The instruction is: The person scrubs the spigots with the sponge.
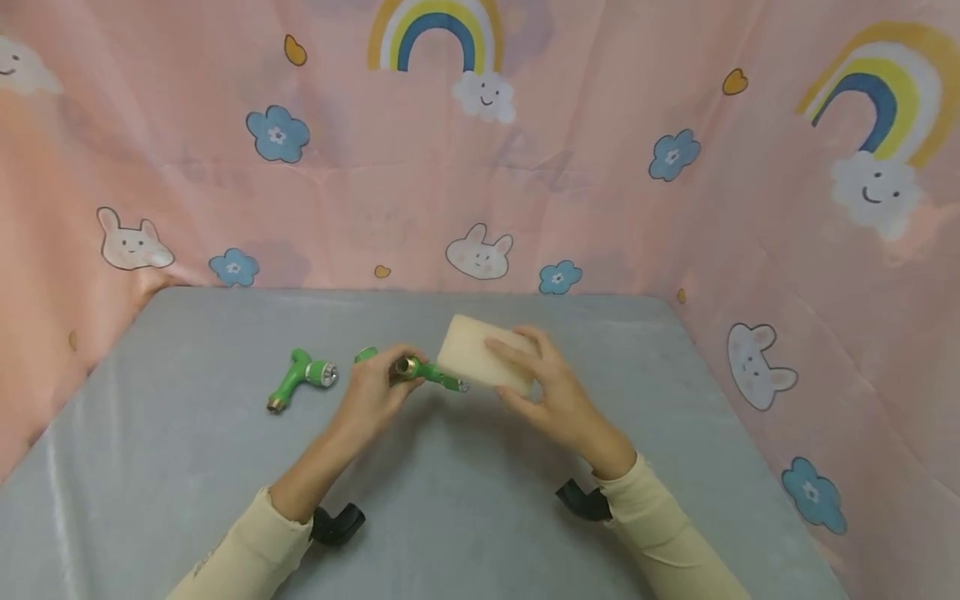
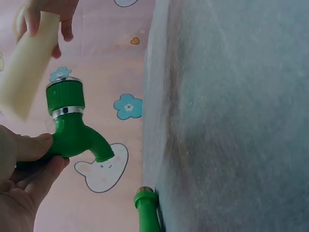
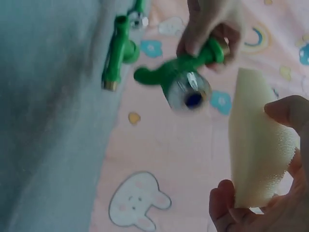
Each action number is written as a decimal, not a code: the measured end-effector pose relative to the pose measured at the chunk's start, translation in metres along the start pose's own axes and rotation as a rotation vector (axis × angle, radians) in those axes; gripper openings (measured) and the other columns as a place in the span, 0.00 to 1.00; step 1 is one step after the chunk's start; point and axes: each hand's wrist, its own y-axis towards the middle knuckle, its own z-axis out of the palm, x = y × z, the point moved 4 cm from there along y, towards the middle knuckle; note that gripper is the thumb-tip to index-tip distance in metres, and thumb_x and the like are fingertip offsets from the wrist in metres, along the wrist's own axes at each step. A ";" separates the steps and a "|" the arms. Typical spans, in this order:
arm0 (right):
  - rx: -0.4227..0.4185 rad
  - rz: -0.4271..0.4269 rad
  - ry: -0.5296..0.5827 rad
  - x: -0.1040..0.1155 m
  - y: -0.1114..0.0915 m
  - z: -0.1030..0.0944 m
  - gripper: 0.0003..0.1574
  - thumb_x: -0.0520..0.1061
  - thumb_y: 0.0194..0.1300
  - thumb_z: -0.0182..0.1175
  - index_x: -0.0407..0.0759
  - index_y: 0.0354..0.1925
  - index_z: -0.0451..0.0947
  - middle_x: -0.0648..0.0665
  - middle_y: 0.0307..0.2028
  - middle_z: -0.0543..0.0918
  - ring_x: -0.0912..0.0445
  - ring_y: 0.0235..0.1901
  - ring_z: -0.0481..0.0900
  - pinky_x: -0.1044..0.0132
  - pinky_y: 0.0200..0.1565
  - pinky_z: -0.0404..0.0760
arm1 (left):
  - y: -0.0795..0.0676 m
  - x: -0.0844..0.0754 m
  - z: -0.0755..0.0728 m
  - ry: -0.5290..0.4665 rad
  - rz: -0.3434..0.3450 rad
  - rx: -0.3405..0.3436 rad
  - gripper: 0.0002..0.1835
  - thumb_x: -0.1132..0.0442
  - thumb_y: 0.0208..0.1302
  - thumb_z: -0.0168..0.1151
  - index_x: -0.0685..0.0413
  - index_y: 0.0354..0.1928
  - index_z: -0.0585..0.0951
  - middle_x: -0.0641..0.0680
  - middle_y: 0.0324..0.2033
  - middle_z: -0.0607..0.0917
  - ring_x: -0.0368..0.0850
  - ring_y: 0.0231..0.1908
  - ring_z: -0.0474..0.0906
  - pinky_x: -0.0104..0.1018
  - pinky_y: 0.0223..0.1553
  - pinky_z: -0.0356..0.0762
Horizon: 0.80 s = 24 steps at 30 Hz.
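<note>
My left hand (image 1: 369,393) grips a green tap (image 2: 72,137) by its inlet pipe, fingers and thumb closed around it. That tap has a ridged green collar with silver bands, and in the right wrist view its silver end with a dark blue centre faces the camera. With my right hand (image 1: 558,392) I hold a cream sponge block (image 1: 480,354), thumb on one face and fingers on the other. The sponge is beside the tap, both raised above the table. In the right wrist view a gap shows between the sponge (image 3: 253,140) and the tap (image 3: 181,72).
Another green tap (image 1: 300,379) lies on the grey-covered table (image 1: 465,517) to the left. Behind my left hand, part of a further green tap (image 1: 366,354) shows, mostly hidden. A pink patterned curtain (image 1: 360,208) encloses the back and sides. Black wrist mounts (image 1: 339,525) stick out from both sleeves.
</note>
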 end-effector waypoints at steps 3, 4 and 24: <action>0.018 -0.013 -0.005 0.004 0.000 0.005 0.35 0.40 0.63 0.69 0.50 0.67 0.76 0.33 0.66 0.67 0.38 0.61 0.72 0.49 0.51 0.81 | 0.002 -0.001 -0.001 -0.041 0.012 -0.006 0.14 0.77 0.56 0.71 0.58 0.44 0.83 0.60 0.41 0.90 0.55 0.43 0.88 0.42 0.46 0.88; 0.027 -0.003 -0.009 0.004 0.000 0.006 0.35 0.40 0.63 0.69 0.50 0.67 0.76 0.33 0.67 0.67 0.38 0.61 0.72 0.50 0.51 0.81 | 0.002 0.000 -0.001 -0.057 0.008 -0.004 0.14 0.77 0.57 0.71 0.59 0.44 0.83 0.60 0.42 0.90 0.56 0.44 0.88 0.43 0.46 0.88; -0.106 -0.105 0.115 0.004 0.001 0.011 0.39 0.39 0.63 0.67 0.47 0.71 0.70 0.33 0.66 0.68 0.40 0.58 0.75 0.49 0.50 0.82 | 0.009 0.021 -0.001 -0.593 -0.246 0.175 0.16 0.79 0.63 0.64 0.73 0.51 0.73 0.55 0.39 0.88 0.36 0.37 0.87 0.30 0.45 0.86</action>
